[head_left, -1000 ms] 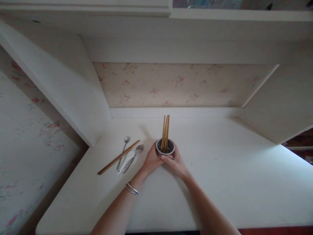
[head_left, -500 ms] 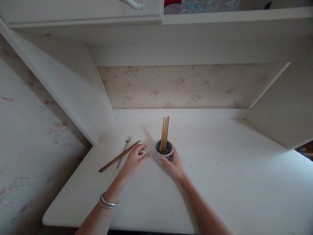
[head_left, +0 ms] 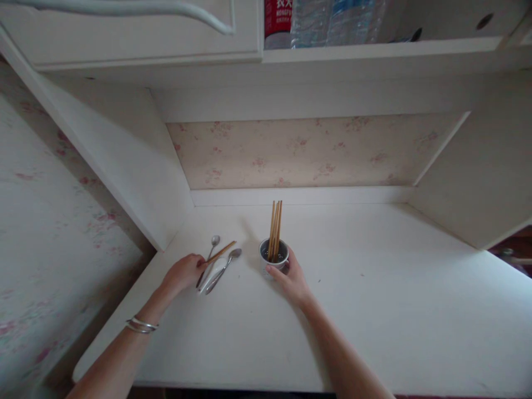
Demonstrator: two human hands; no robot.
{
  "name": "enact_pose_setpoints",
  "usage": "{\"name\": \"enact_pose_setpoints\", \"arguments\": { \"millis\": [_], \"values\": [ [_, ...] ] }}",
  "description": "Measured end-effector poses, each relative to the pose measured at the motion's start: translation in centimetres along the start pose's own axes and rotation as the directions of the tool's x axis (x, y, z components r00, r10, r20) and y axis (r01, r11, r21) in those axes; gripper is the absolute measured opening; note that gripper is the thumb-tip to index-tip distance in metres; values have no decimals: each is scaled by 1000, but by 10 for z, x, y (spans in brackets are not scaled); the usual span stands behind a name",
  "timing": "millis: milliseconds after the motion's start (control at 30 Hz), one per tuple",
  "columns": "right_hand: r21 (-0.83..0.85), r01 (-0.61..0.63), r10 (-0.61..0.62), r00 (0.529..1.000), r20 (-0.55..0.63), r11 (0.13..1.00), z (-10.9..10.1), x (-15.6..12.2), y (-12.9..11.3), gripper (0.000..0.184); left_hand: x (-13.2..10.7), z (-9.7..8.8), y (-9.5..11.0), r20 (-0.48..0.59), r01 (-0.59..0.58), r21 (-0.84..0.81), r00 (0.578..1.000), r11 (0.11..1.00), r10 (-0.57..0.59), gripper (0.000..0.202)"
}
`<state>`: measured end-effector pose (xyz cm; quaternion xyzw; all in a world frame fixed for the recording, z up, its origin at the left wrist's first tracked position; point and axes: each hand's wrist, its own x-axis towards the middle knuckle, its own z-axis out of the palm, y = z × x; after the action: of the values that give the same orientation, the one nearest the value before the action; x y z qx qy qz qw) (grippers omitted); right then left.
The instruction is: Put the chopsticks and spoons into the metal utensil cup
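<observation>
With thumb and fingers round its right side, my right hand (head_left: 293,280) holds a metal cup (head_left: 266,268) with holes in its bottom. Several wooden chopsticks (head_left: 275,230) stand in this cup, leaning slightly. On the left, my left hand (head_left: 185,272) has its fingers closed on more wooden chopsticks (head_left: 222,252), which lie slanted and partly hidden by the hand. Beneath and beside them are a metal spoon (head_left: 215,241), a white spoon (head_left: 216,268) and another metal spoon (head_left: 234,254), all on the white tabletop.
The white tabletop (head_left: 374,321) stretches to the right. A side panel (head_left: 120,149) rises at the left, and a shelf (head_left: 374,50) overhangs the back. On it are clear plastic bottles (head_left: 328,25) and a red container (head_left: 278,16).
My left hand has moved left, from beside the cup onto the chopsticks, uncovering the spoons. My right hand still holds the cup. The view has tilted up slightly.
</observation>
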<state>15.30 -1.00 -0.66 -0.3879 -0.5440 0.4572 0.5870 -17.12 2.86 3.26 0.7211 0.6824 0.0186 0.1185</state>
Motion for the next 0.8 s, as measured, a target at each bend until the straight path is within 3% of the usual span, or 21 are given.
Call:
{"name": "enact_pose_setpoints", "arguments": {
  "millis": [300,467,633,700,800],
  "values": [
    [-16,-28,28,1000,5,999,-1,0,1,68,12,5,-11,37,25,-137,999,990,-20,31],
    [-6,-14,14,1000,7,1000,0,0,1,70,11,-11,-8,-37,29,-276,998,961,-41,35],
    [-15,-28,28,1000,8,999,0,0,-1,71,4,-53,32,-257,-125,-503,966,856,-10,44],
    [-19,-24,24,1000,6,1000,0,0,-2,71,0,-71,59,-358,-221,-616,934,756,-19,50],
    [-30,-12,13,1000,13,999,0,0,-3,71,-5,-90,101,-415,-331,-741,910,584,-12,51]
  ]
}}
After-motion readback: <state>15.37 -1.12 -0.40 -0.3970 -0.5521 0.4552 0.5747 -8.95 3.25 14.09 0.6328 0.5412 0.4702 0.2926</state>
